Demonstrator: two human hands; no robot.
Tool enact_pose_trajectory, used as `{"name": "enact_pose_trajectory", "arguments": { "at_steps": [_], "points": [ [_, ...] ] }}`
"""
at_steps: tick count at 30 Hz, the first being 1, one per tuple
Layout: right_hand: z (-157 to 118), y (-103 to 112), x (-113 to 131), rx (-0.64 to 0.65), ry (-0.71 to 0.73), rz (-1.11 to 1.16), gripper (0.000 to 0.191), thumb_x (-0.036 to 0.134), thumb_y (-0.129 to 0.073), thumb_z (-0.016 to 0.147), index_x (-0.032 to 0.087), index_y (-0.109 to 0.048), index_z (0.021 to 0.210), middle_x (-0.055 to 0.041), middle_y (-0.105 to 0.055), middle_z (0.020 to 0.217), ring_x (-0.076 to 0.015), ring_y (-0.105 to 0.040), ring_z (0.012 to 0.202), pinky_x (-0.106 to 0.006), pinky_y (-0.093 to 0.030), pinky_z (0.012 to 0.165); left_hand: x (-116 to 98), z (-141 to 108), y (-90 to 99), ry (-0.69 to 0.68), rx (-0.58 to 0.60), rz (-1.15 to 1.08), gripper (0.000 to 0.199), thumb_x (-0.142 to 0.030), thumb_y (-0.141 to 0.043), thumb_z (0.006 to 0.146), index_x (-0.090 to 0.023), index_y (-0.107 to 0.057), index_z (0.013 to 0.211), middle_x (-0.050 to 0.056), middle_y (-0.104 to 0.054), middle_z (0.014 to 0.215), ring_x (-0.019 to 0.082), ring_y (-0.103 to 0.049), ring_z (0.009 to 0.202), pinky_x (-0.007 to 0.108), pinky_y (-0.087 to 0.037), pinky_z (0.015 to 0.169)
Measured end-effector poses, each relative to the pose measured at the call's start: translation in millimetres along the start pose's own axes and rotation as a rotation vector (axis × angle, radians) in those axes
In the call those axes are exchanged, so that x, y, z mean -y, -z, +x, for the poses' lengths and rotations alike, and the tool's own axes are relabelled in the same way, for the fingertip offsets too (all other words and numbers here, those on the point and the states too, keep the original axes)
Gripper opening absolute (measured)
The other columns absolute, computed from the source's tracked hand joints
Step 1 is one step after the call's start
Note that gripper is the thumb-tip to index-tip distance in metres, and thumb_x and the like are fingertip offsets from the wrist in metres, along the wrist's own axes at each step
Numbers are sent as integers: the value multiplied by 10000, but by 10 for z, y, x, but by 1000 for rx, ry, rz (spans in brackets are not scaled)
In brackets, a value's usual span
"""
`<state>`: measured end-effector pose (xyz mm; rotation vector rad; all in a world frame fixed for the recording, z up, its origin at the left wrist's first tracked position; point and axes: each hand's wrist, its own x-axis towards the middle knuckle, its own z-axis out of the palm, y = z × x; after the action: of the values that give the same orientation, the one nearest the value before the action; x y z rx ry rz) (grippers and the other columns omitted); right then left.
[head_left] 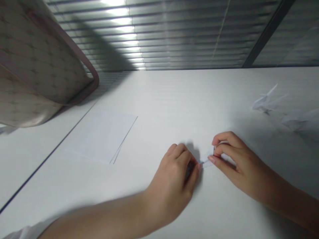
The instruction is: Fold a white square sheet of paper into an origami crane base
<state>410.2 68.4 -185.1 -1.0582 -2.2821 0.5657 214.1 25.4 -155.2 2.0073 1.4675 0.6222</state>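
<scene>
Between my two hands is a small piece of folded white paper (pixel 206 160), low over the white table. My left hand (pixel 174 179) pinches its left end between thumb and fingertips; the curled fingers hide part of it. On the other side, my right hand (pixel 235 157) grips the paper between thumb and fingers. Its exact folded shape is too small and pale to make out.
A few sheets of white paper (pixel 104 136) lie stacked at left. Folded paper cranes (pixel 265 103) stand at the right. A patterned bag (pixel 45 66) is at the upper left, by a seam in the table (pixel 174 99). Window blinds (pixel 174 36) rise behind.
</scene>
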Motion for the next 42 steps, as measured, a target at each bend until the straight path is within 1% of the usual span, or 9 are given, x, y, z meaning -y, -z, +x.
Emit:
{"name": "enact_pose_trajectory", "arguments": {
  "at_steps": [5,11,18,22,26,30,33,38,42],
  "points": [
    [21,-3,16,-3,54,-51,116,149,-544,885,189,-509,782,-70,-487,967,-193,-533,930,-342,-436,822,-9,17,-11,4,2,108,158,-185,-489,903,-181,-506,745,58,-522,849,224,-462,837,400,-420,797],
    [52,-1,64,-15,84,-99,152,131,-505,904,175,-489,759,-75,-476,921,-200,-525,885,-360,-432,799,-13,38,-3,-3,5,115,153,-190,-516,880,-179,-509,728,52,-527,805,224,-467,827,398,-421,790],
    [23,-5,45,4,63,-87,123,130,-509,894,187,-463,796,-80,-471,973,-207,-522,939,-367,-425,828,-29,61,18,16,28,98,154,-177,-535,860,-185,-503,709,48,-538,793,225,-471,827,399,-421,794],
    [17,-13,24,1,54,-72,119,141,-518,890,197,-451,809,-77,-472,988,-206,-525,949,-368,-426,829,-26,52,19,15,26,82,139,-180,-538,862,-187,-513,725,50,-541,827,225,-472,841,399,-416,797],
    [21,-19,-1,-12,58,-64,121,137,-532,877,204,-451,817,-69,-477,968,-210,-527,940,-372,-437,818,-14,25,-5,12,-2,49,131,-237,-519,903,-191,-547,783,46,-533,866,220,-475,856,386,-408,788],
    [19,-17,-28,0,45,-50,124,170,-547,871,217,-448,813,-62,-487,950,-215,-535,927,-377,-452,801,-2,22,-29,9,30,128,196,-288,-458,944,-193,-547,797,50,-529,872,227,-468,852,398,-403,776],
    [18,-21,-37,7,38,-43,124,184,-554,864,227,-454,805,-60,-492,956,-219,-541,934,-381,-458,798,2,37,-32,-1,48,174,176,-260,-456,935,-191,-542,797,55,-534,882,232,-467,852,410,-403,788],
    [3,-44,-9,5,36,-56,114,155,-517,879,219,-440,826,-68,-469,977,-217,-507,955,-392,-434,830,-11,46,-15,8,47,163,143,-219,-488,901,-189,-528,767,57,-546,880,234,-471,858,402,-414,776],
    [-21,-46,32,45,29,-110,92,167,-473,906,214,-431,838,-68,-467,976,-224,-471,951,-406,-405,821,-25,40,-6,7,68,166,143,-210,-488,892,-189,-522,755,62,-553,895,242,-471,872,406,-414,766]
  ]
}}
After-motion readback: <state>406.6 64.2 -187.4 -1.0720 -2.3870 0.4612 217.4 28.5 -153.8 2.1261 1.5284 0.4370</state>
